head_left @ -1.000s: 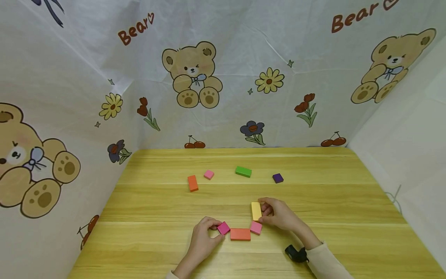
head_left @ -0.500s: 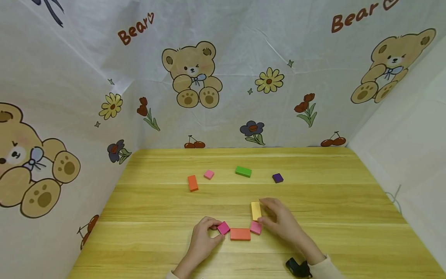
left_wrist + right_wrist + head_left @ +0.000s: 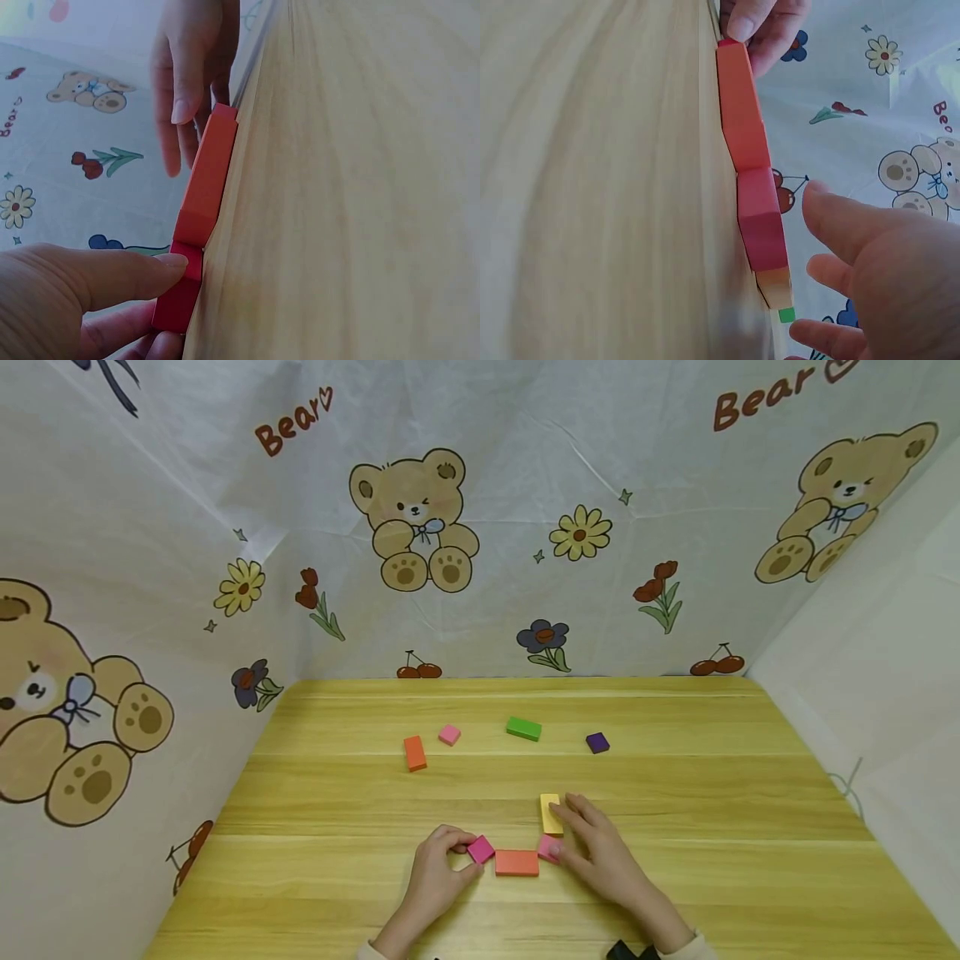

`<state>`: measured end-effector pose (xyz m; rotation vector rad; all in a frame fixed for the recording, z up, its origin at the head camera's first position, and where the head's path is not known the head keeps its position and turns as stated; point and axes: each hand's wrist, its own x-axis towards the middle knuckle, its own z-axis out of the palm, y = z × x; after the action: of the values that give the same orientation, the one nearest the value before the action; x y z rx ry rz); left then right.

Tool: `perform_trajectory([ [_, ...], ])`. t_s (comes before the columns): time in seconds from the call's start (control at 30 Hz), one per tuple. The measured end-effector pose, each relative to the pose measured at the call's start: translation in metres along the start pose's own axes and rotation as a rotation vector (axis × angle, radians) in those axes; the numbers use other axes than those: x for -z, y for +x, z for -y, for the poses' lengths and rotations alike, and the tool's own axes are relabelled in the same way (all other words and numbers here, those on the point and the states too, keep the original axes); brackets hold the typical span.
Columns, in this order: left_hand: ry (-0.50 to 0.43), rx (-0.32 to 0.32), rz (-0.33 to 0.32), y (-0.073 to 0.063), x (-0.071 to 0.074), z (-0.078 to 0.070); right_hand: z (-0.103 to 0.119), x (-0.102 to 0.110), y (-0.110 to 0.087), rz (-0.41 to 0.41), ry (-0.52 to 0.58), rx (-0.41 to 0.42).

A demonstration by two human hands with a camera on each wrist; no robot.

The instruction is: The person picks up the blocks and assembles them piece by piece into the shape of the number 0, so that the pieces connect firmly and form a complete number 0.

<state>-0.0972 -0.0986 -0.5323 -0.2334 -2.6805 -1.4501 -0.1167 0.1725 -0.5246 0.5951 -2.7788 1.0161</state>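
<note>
- Thumb and fingers of the left hand [image 3: 438,870] pinch the magenta block [image 3: 481,850], which lies on the wooden table [image 3: 337,877] at the left end of the near row.
- Red-orange rectangular block [image 3: 517,863] lies flat beside it; the left wrist view shows the two touching, with the magenta one turned at an angle.
- Pink square block [image 3: 761,214] meets the right end of the red-orange one, also set at a slant.
- Yellow rectangular block [image 3: 550,825] runs away from the person beyond the pink square block, the two touching or nearly so.
- Right hand [image 3: 607,856] grasps nothing: its fingers are loosely extended and spread above the pink and yellow pieces, and the right wrist view shows a gap between thumb and pink.
- Farther back, well apart from both hands, lie an orange rectangular block [image 3: 415,753], a small pink block [image 3: 449,735] near it, a green rectangular block [image 3: 523,729] and a dark purple block [image 3: 597,743].
- Bear-print cloth [image 3: 495,410] hangs behind the table.
- Black object [image 3: 632,952] shows beside the right sleeve [image 3: 690,948], partly cut off.
</note>
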Motion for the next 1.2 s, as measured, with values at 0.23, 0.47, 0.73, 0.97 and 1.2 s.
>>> perform_trajectory([
  [0.23,0.006,0.008,-0.002,0.0006,-0.0002,-0.0005,0.0009,-0.0028,-0.0009,0.002,-0.027,0.001],
  [0.47,-0.003,-0.002,-0.002,0.0004,0.0004,-0.0002,0.0012,-0.0058,-0.0015,0.004,-0.066,0.004],
  [0.73,0.001,0.002,0.009,0.0001,0.0005,0.0003,0.0034,-0.0059,-0.0026,0.019,-0.077,-0.022],
  [0.97,0.001,0.0,0.01,0.0002,0.0005,0.0002,0.0027,-0.0058,-0.0032,0.019,-0.083,-0.021],
  [1.2,0.033,0.017,0.048,0.0006,0.0068,-0.0013,0.0022,-0.0065,-0.003,0.021,-0.088,-0.027],
])
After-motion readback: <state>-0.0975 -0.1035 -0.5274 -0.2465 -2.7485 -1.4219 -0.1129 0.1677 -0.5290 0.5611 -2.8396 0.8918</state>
